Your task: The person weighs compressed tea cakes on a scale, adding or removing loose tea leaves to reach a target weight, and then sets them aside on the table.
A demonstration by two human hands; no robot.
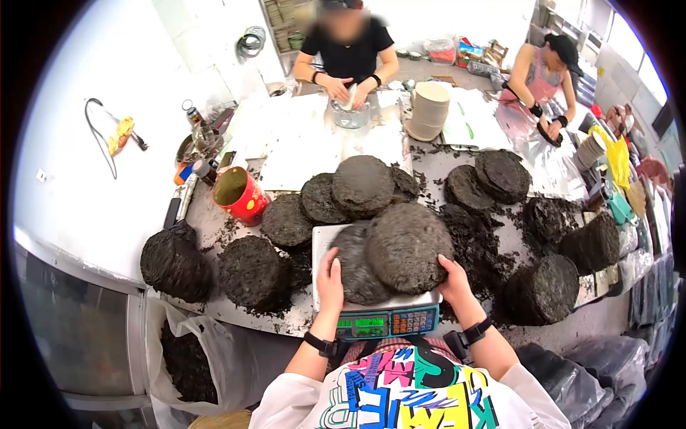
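Observation:
Two thick, dark, fibrous round cakes lie on the metal pan (321, 243) of a digital scale (389, 322) in front of me. The upper cake (407, 247) is slightly blurred, set to the right and overlapping the lower cake (357, 268). My left hand (331, 281) presses against the lower cake's left side, fingers pointing up. On the other side, my right hand (454, 280) grips the upper cake's right edge, with its fingertips partly hidden. The scale's display glows green, its digits too small to read surely.
More dark cakes (286, 220) and loose crumbs (468, 247) surround the scale. A red tin (241, 196) stands left; an open plastic bag (214, 357) of dark material sits below. Two people work across the table, one (348, 57) behind a pale stack (429, 111), another (543, 86) at right.

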